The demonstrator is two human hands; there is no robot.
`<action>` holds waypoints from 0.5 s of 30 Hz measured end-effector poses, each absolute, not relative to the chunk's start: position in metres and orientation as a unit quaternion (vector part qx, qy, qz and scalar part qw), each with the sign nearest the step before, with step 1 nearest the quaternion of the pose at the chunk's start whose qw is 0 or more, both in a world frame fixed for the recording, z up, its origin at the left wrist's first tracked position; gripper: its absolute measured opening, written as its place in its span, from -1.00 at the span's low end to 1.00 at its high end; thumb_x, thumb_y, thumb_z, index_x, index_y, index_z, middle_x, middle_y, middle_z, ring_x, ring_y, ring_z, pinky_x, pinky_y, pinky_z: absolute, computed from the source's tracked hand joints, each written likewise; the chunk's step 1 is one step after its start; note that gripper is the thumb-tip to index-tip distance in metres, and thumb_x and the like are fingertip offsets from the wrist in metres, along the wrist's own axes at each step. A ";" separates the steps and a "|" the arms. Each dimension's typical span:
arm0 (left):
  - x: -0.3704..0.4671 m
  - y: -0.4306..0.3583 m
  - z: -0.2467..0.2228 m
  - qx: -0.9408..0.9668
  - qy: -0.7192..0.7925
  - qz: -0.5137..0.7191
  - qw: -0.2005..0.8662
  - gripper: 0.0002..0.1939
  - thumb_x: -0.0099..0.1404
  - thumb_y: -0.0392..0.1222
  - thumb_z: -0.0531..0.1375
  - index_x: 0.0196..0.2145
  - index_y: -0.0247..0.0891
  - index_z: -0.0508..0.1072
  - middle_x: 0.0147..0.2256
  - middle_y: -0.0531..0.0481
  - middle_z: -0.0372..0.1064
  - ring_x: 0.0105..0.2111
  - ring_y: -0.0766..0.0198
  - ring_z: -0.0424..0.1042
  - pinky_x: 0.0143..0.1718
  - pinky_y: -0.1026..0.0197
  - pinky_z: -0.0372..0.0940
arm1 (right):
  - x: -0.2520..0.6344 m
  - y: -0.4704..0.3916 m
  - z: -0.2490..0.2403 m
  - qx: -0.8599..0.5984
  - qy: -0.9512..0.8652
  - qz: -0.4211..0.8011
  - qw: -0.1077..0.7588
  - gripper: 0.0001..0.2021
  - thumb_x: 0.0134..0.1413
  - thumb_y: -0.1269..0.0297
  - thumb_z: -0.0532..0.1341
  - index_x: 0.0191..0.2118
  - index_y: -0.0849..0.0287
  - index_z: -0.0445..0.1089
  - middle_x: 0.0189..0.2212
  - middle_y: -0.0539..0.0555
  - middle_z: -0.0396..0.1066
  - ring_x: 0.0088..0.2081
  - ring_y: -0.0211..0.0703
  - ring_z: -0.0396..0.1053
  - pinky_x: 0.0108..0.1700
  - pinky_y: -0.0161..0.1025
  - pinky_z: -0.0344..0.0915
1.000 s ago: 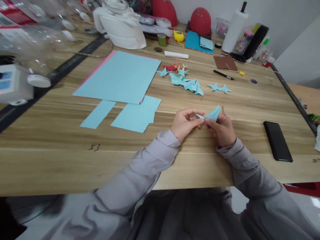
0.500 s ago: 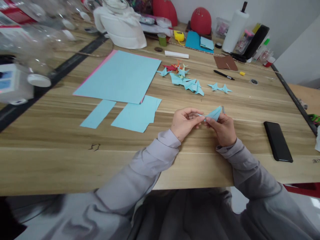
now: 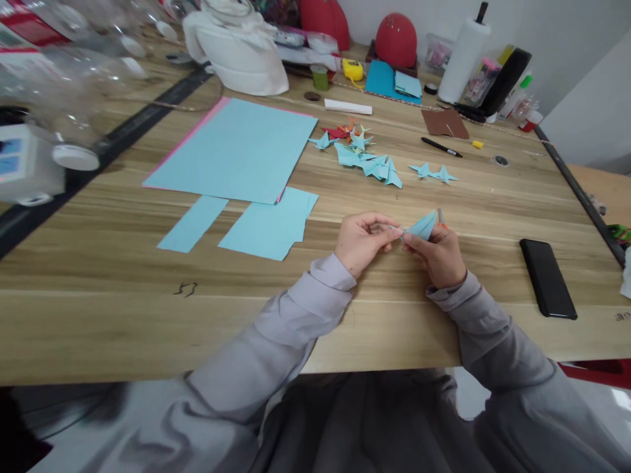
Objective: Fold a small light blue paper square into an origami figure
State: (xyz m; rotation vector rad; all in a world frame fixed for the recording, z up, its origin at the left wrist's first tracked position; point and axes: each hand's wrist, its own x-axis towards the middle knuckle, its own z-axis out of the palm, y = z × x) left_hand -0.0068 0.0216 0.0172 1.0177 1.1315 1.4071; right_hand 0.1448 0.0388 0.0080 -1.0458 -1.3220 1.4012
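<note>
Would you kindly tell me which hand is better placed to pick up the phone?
Probably the right hand: the phone lies to its right, while the left hand is farther away. Both hold the folded blue paper, so the right would first need freeing.

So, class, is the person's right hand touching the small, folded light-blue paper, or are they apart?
Touching. The head view shows the right hand gripping the small, folded light-blue paper, with the thumb pressed against its lower edge.
</note>
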 end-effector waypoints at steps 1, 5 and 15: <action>-0.007 0.022 0.017 0.425 0.469 0.584 0.508 -0.82 -0.10 -0.20 0.41 -0.52 -0.32 0.53 -0.69 0.07 0.34 -0.69 0.43 0.27 -0.61 0.32 0.17 | 0.145 0.039 0.008 -0.426 -0.534 0.570 0.456 -0.82 -0.24 0.19 0.43 -0.56 0.16 0.49 -0.62 -0.03 0.43 -0.56 -0.30 0.31 -0.45 -0.28 0.30; -0.007 0.022 0.017 0.423 0.461 0.588 0.513 -0.79 -0.09 -0.16 0.41 -0.53 -0.31 0.50 -0.68 0.08 0.33 -0.69 0.43 0.27 -0.60 0.32 0.17 | 0.144 0.038 0.009 -0.427 -0.534 0.570 0.456 -0.82 -0.21 0.19 0.42 -0.56 0.16 0.48 -0.63 -0.04 0.41 -0.57 -0.31 0.29 -0.46 -0.28 0.27; -0.004 0.021 0.016 0.379 0.431 0.592 0.566 -0.58 -0.16 -0.10 0.44 -0.33 -0.34 0.49 -0.50 0.02 0.48 -0.66 0.43 0.33 -0.61 0.32 0.25 | 0.144 0.039 0.010 -0.433 -0.525 0.564 0.468 -0.82 -0.22 0.21 0.41 -0.57 0.18 0.46 -0.66 -0.06 0.39 -0.60 -0.34 0.25 -0.50 -0.32 0.22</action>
